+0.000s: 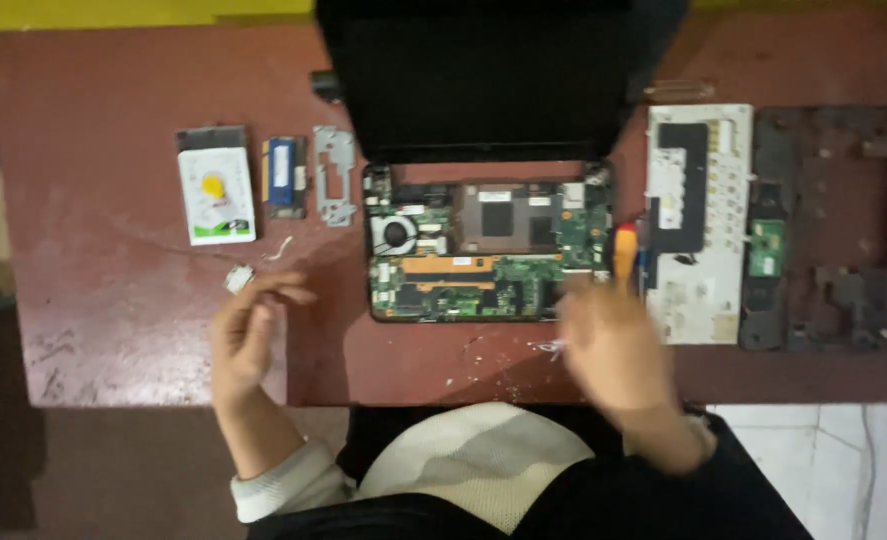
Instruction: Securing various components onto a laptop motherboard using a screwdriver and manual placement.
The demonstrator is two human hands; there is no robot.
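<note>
Head view, looking straight down on a dark red table [113, 330]. An opened laptop [488, 245] lies in the middle, lid tipped back, bottom shell bare: green circuit board, round fan at the left, dark metal plate in the centre.

Right hand [613, 345], blurred, sits at the laptop's front right corner, closed around a screwdriver [625, 252] with an orange-and-yellow handle that sticks up over the board edge. Tip hidden; I cannot tell what it touches.

Left hand [248, 335] is off the laptop, over bare table, fingers loosely curled and partly spread. A small pale part [239, 278] sits at the fingertips; pinched or just beside them, cannot tell.

Left of the laptop: a hard drive [216, 195] with white label, a memory module [283, 175], a grey metal bracket [334, 175]. Right: an upturned keyboard [698, 220], then a black casing frame [828, 230].

Risks, as I judge them: the driver could slip and gouge the exposed board; the small loose parts near the table's front edge could be swept off by a sleeve.
</note>
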